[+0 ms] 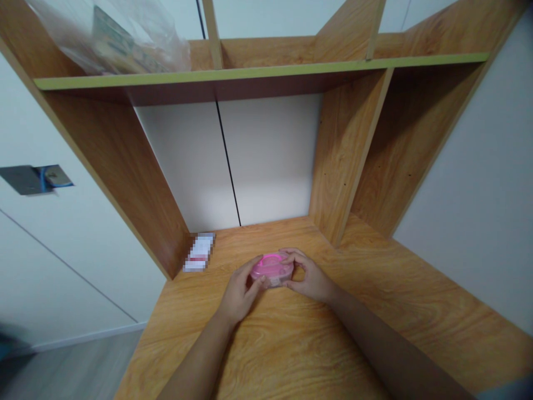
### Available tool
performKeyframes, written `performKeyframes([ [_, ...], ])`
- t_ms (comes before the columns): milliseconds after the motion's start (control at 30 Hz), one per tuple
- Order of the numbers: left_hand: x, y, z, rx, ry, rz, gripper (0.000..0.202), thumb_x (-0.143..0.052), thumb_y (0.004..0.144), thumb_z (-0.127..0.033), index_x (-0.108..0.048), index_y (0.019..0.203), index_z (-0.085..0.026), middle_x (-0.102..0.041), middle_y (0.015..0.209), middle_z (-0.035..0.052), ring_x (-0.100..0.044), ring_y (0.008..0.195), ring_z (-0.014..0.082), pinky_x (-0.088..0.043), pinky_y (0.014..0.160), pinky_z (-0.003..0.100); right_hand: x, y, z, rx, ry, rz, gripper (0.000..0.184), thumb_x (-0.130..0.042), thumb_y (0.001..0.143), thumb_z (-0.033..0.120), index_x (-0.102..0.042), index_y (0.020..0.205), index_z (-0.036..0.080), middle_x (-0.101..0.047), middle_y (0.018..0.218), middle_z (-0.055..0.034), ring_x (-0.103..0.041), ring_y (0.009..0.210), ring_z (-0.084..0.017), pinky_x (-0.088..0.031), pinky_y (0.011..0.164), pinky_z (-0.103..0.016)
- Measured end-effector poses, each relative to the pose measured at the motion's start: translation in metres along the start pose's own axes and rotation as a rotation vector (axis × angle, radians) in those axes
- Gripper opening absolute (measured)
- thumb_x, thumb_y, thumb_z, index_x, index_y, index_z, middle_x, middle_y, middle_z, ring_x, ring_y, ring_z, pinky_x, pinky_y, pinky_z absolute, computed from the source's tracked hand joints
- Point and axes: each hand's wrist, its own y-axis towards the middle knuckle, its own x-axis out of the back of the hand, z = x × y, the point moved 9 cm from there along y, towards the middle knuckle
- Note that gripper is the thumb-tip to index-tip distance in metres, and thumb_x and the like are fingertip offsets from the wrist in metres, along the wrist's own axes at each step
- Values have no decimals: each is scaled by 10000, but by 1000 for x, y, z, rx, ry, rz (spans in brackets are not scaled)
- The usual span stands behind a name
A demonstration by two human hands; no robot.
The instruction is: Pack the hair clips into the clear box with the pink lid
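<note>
The pink box is low in the middle of the frame, on the wooden desk. It is small, flat and round at the edges. It is made of see-through pink plastic, with a brighter pink ring on its top. What is inside is too small to tell. I cannot tell if its bottom touches the desk or sits just above it.

The left hand grips the left end of the box, with the fingers curled and the thumb on the near edge. The right hand grips the right end, with the fingers bent over the top. Both hands are closed on the box.

I think the step in hand is holding the box steady from both sides, maybe feeling at its lid. The box looks small and smooth, so any next move calls for an even squeeze from both hands and careful fingertips at the edge. A hard pull could make it slip.

Left of the box, near the wooden side wall, lies a small white packet with a red stripe, too blurred to read. Above, a shelf runs across the top of the frame. A crinkly clear plastic bag lies on it in the upper left.
</note>
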Motion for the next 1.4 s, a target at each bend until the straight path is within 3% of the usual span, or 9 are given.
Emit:
performKeyframes([
  [100,0,1,0,9,-27,0,448,-552,974,-378,-546,1398,-233,-599,1416,104,-571,1299,258,-427,1136,458,-2,0,-2,-22,58,10,403,-856,705,271,-638,1041,226,-603,1297,-119,-552,1265,-277,-438,1082,-463],
  [200,-1,2,1,12,-41,-8,441,-564,968,-372,-555,1388,-235,-604,1410,101,-578,1289,255,-436,1129,445,-3,3,-8,-76,170,1,211,-738,850,395,-673,948,220,-631,1239,-112,-575,1228,-254,-448,1073,-451],
  [333,-2,2,2,4,-82,-15,429,-583,959,-361,-570,1367,-227,-620,1381,108,-592,1264,256,-445,1116,438,-6,6,-18,-138,285,-32,248,-673,897,455,-693,830,217,-660,1142,-96,-603,1171,-236,-452,1063,-430],
  [467,-3,4,4,21,-182,-21,421,-624,936,-366,-593,1327,-214,-644,1329,114,-620,1206,256,-480,1070,419,-7,6,-25,-159,339,-58,238,-745,835,442,-678,821,214,-649,1152,-88,-611,1146,-229,-475,1021,-400],
  [700,-6,5,7,44,-317,3,372,-654,919,-374,-626,1240,-187,-659,1279,117,-628,1172,247,-474,1062,395,-9,7,-26,-146,294,-30,274,-720,847,455,-628,786,205,-643,1176,-90,-604,1163,-227,-457,1043,-405],
  [867,-9,3,5,55,-276,-10,356,-642,924,-373,-594,1228,-194,-670,1232,107,-642,1123,234,-502,1021,396,-10,3,-17,-94,187,-14,261,-760,819,422,-609,868,215,-633,1234,-103,-578,1219,-248,-440,1067,-440],
  [1000,-9,3,2,37,-239,-34,442,-725,862,-374,-564,1229,-189,-660,1252,123,-651,1115,244,-512,1012,417,-10,0,-4,-48,37,-16,449,-879,682,354,-579,993,233,-622,1268,-104,-560,1240,-268,-442,1062,-450],
  [1300,-12,4,-3,4,-213,-27,510,-774,821,-339,-540,1250,-198,-635,1310,132,-637,1178,250,-500,1051,432,-11,0,2,-16,-24,-32,449,-865,679,261,-557,1004,231,-625,1244,-96,-581,1202,-260,-467,1025,-425],
  [1400,-12,4,-4,-2,-191,-28,523,-774,819,-341,-533,1262,-201,-630,1319,132,-637,1181,250,-501,1052,431,-10,-1,2,-22,-69,-35,542,-860,682,274,-565,1135,234,-624,1248,-97,-587,1189,-263,-473,1026,-423],
])
